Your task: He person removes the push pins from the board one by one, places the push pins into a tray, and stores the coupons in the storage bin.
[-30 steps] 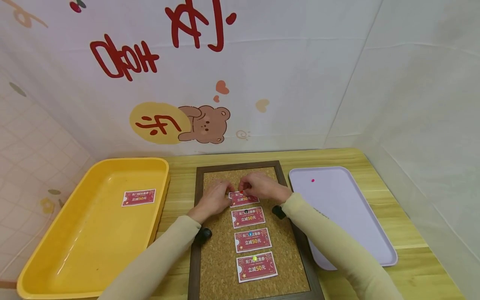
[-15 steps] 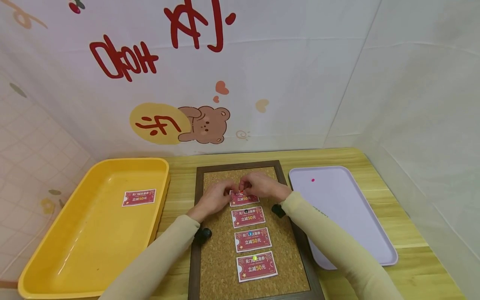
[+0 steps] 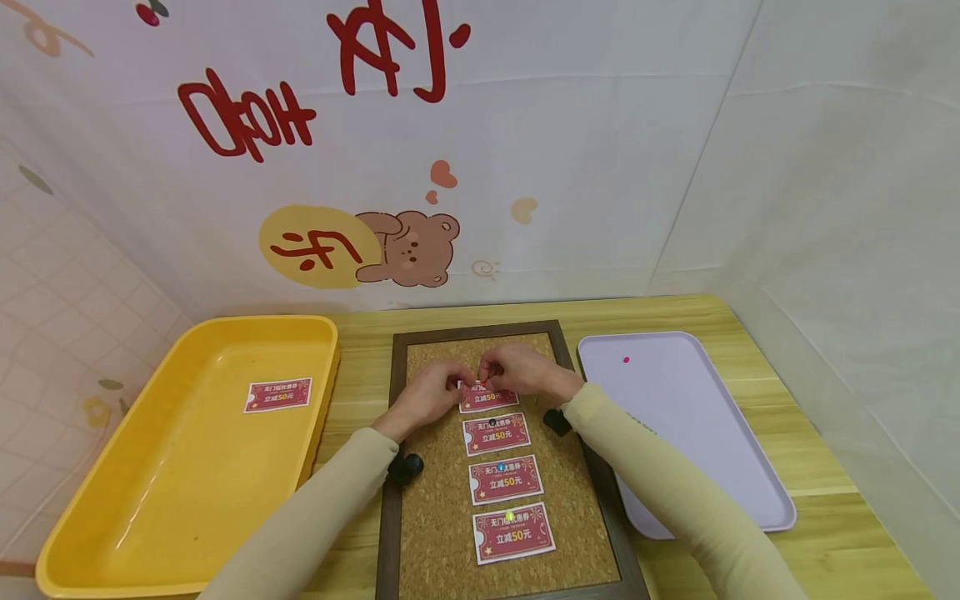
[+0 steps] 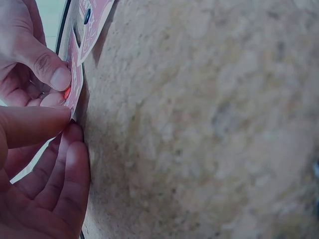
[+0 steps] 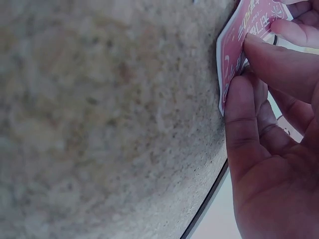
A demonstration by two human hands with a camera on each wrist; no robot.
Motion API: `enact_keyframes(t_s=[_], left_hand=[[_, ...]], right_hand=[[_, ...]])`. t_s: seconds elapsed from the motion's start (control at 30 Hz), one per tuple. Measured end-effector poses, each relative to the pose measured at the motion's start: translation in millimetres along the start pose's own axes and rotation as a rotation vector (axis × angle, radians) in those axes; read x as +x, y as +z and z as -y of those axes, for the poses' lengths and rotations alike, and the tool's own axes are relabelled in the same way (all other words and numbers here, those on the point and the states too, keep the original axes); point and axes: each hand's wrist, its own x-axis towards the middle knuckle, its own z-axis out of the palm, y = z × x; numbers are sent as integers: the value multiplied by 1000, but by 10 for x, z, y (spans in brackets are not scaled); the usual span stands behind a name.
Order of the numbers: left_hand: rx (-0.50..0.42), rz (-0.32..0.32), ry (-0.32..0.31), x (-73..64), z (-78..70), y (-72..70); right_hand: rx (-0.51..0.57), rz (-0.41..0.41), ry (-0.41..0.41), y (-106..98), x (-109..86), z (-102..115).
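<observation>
On the framed cork board (image 3: 438,533), a red paper coupon (image 3: 489,402) lies topmost in a column of coupons. My left hand (image 3: 427,398) pinches its upper left edge between thumb and fingers. My right hand (image 3: 523,372) holds a red push pin (image 4: 68,93) between thumb and index finger against the coupon's upper part. Whether the pin's point is in the cork is hidden. Below are three more coupons: one with a black pin (image 3: 492,423), one with a blue pin (image 3: 501,468), one with a yellow pin (image 3: 510,517).
A yellow tray (image 3: 187,467) at the left bears one loose coupon (image 3: 277,395). At the right is a lilac tray (image 3: 697,417) with a small pink pin (image 3: 626,360). Both stand on a wooden table (image 3: 810,467) before a printed backdrop.
The left hand has shifted very slightly at the top coupon's edge. My right hand keeps its place at the red push pin; all else looks unchanged.
</observation>
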Motion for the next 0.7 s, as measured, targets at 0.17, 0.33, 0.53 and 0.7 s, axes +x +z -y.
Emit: enact_keyframes(t_s=[0.17, 0.33, 0.53, 0.7], left_hand=[[6, 1, -1, -9, 13, 4], [-5, 5, -14, -7, 10, 5], [-6, 0, -10, -14, 16, 6], [-1, -2, -16, -7, 17, 12]], right_hand=[[9, -3, -2, 10, -15, 20], [20, -13, 13, 24, -24, 25], [39, -26, 13, 40, -20, 20], [45, -29, 14, 44, -25, 20]])
